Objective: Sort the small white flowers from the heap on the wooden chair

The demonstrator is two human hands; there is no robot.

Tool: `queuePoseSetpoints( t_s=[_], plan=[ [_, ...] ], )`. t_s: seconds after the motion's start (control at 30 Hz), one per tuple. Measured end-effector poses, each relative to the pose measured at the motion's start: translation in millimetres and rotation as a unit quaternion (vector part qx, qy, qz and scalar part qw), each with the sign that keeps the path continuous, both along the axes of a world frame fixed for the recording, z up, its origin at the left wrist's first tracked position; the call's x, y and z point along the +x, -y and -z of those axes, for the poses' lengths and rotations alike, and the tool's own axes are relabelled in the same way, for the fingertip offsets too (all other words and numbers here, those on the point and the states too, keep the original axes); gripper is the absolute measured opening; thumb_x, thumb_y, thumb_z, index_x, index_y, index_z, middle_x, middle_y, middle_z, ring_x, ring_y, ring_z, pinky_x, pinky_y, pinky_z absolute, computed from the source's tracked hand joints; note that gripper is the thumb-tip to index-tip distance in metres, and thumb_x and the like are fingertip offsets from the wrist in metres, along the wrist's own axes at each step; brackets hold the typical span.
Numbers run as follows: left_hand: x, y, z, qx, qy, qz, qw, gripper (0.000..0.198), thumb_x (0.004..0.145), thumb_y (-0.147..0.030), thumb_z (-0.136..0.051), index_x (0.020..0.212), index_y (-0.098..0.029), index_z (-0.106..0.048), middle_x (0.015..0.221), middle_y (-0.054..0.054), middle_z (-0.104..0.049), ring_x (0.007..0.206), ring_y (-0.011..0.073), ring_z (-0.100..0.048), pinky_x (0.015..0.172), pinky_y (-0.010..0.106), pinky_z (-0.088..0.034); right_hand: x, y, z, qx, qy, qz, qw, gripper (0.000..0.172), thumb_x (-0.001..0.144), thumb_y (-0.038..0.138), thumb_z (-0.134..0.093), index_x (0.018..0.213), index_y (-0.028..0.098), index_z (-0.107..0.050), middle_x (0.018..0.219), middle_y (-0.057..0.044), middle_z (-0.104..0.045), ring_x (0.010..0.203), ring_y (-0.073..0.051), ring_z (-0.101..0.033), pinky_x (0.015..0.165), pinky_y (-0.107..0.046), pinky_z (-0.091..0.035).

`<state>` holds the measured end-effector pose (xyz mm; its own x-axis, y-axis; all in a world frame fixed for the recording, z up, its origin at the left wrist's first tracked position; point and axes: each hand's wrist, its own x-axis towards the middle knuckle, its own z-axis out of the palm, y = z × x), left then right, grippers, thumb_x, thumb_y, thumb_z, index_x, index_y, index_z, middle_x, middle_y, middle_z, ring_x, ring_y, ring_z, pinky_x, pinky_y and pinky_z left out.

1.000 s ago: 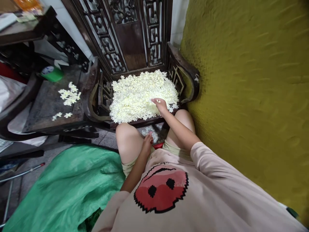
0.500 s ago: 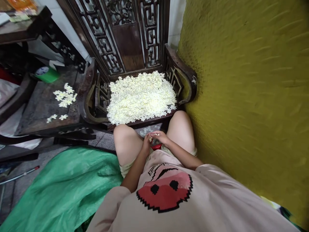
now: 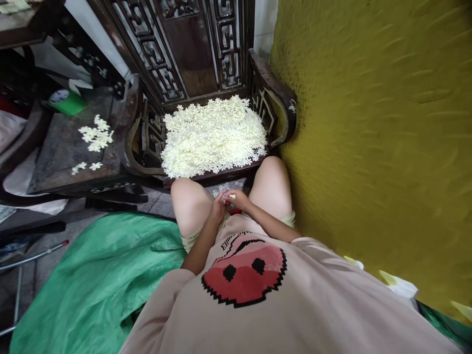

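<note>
My two hands meet low between my knees, fingers close together. My right hand (image 3: 240, 199) is closed, and a small white flower (image 3: 232, 196) shows at its fingers. My left hand (image 3: 219, 205) is closed beside it, its fingertips at the right hand's; what it holds is too small to make out. Just below the hands a bit of something red (image 3: 235, 211) shows in my lap. In front of my knees a thick heap of white flowers (image 3: 216, 137) covers the seat of a carved dark wooden chair (image 3: 199, 59).
On a dark side table (image 3: 59, 147) at left lie a few loose flowers (image 3: 96, 135) and a green roll of tape (image 3: 68, 102). Green sheeting (image 3: 99, 270) spreads beside my left leg. A yellow textured wall (image 3: 368, 123) rises close on my right.
The view has tilted slightly, so the chair and heap sit higher. My hands have come closer together; the flower seen at my left fingers is no longer visible, while one still shows at my right.
</note>
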<state>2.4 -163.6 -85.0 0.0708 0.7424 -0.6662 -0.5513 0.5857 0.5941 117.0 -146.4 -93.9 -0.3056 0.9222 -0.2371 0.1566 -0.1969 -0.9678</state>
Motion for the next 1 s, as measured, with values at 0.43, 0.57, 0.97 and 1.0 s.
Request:
queuePoseSetpoints(
  t_s=[0.43,0.57,0.97,1.0],
  plan=[
    [4,-5,10.9,0.023,-0.096,-0.037,0.994,0.029,0.069,-0.043,-0.067,0.075,-0.017,-0.056,0.063,-0.001,-0.053,0.052,0.0073,-0.046,0.051,0.02,-0.033,7,-19,8.1,-0.098,-0.045,0.149,0.983,0.021,0.061,0.034,-0.064,0.071,0.015,-0.068,0.075,-0.004,-0.069,0.074,-0.016,-0.06,0.075,-0.028,-0.044],
    [6,-3,15.2,0.047,-0.127,-0.065,0.989,0.029,0.066,-0.041,-0.07,0.072,-0.016,-0.058,0.059,-0.002,-0.051,0.051,0.0061,-0.043,0.049,0.019,-0.031,6,-17,5.8,-0.098,-0.051,0.147,0.983,0.02,0.062,0.034,-0.063,0.07,0.016,-0.067,0.074,-0.004,-0.068,0.072,-0.016,-0.06,0.073,-0.028,-0.043],
    [8,-3,6.5,0.066,-0.237,-0.08,0.966,0.022,0.068,-0.036,-0.068,0.064,-0.015,-0.062,0.051,-0.003,-0.047,0.049,0.0066,-0.04,0.05,0.02,-0.03,4,-14,-8.0,-0.043,-0.03,0.091,0.994,0.024,0.058,0.039,-0.069,0.068,0.017,-0.066,0.075,-0.003,-0.066,0.076,-0.017,-0.058,0.075,-0.029,-0.042],
    [8,-3,5.0,0.068,-0.248,-0.079,0.963,0.021,0.069,-0.034,-0.067,0.063,-0.015,-0.061,0.051,-0.003,-0.048,0.05,0.0069,-0.04,0.051,0.019,-0.03,3,-13,-8.4,-0.041,-0.026,0.09,0.995,0.026,0.057,0.04,-0.07,0.067,0.017,-0.065,0.074,-0.003,-0.065,0.074,-0.017,-0.057,0.074,-0.028,-0.042]
  ],
)
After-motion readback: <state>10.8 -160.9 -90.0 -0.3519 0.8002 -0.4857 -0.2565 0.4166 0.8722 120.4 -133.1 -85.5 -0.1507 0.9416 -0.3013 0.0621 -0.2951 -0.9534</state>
